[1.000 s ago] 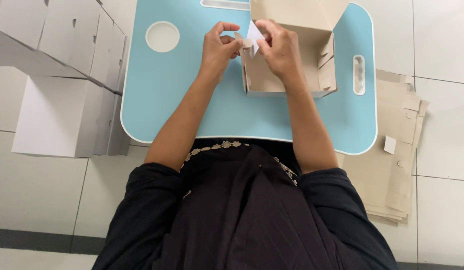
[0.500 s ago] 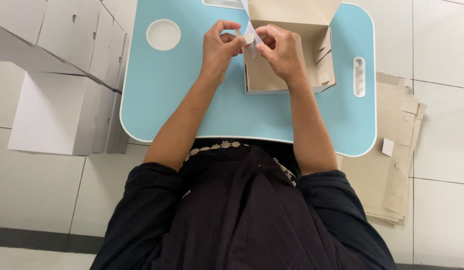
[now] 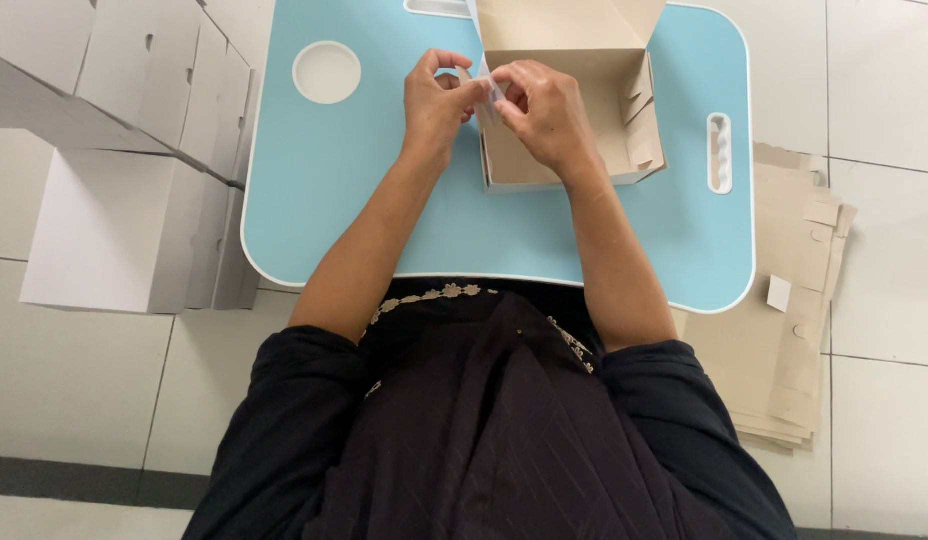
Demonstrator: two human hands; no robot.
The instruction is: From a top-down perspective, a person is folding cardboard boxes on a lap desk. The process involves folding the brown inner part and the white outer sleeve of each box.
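A half-assembled cardboard box [image 3: 574, 90] sits on the far half of a light blue lap table [image 3: 384, 230], a little to the person's right of centre. It is plain brown on the inside and pale, nearly white, on the edges of its outer walls. Its top is open, with a wide flap folded up and away at the far side, and narrow side flaps with notched tabs stand loosely along its right wall. The near wall runs straight and low, its bottom edge resting on the table.

Both hands meet at the box's near left corner. The left hand [image 3: 436, 100] is pinched closed, thumb and fingertips pressed on a small pale flap [image 3: 492, 88] at that corner. The right hand [image 3: 546, 112] is curled over the same corner, fingers closed on that flap from the other side, knuckles over the box's interior. The two hands touch each other there (how much of the flap each holds is hidden by the fingers).

The table has a round recess [image 3: 327, 72] at its far left and a slotted handle [image 3: 720, 152] near its right edge. Assembled white boxes [image 3: 124, 170] are stacked on the tiled floor to the left, and a pile of flat brown cardboard blanks [image 3: 784, 300] lies on the floor to the right.
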